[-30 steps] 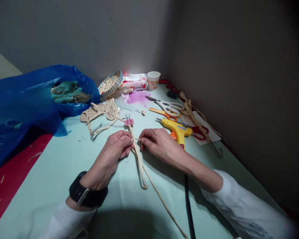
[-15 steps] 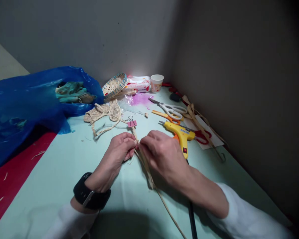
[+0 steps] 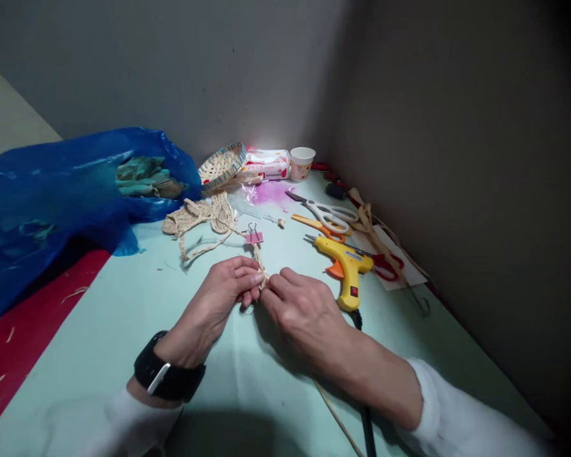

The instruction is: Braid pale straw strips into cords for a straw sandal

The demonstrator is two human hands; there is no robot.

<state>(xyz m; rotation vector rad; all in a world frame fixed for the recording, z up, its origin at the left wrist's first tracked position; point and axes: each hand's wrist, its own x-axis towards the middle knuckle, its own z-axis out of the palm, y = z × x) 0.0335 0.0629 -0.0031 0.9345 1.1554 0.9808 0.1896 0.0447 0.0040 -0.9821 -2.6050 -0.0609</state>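
A pale braided cord [image 3: 259,255] runs down from a pink binder clip [image 3: 254,238] to my fingertips. My left hand [image 3: 233,283] pinches the cord's lower end between thumb and fingers. Close beside it, my right hand [image 3: 304,308] is closed at the same spot, gripping the braid's loose strands, mostly hidden under the fingers. One long strand [image 3: 335,416] comes out below my right wrist toward the front edge. Beyond the clip, more of the cord lies in a folded bundle [image 3: 200,217] on the table.
A yellow glue gun [image 3: 347,266] lies right of my right hand, its black cable running forward. White-handled scissors [image 3: 330,212], orange scissors [image 3: 314,223] and red-handled scissors [image 3: 390,266] lie behind. A blue bag [image 3: 66,171], woven basket [image 3: 223,166], tissue pack [image 3: 269,166] and paper cup [image 3: 302,165] stand farther back.
My right hand has moved slightly down and left against my left fingertips. The loose strands that hung between my hands are now hidden beneath the right hand.
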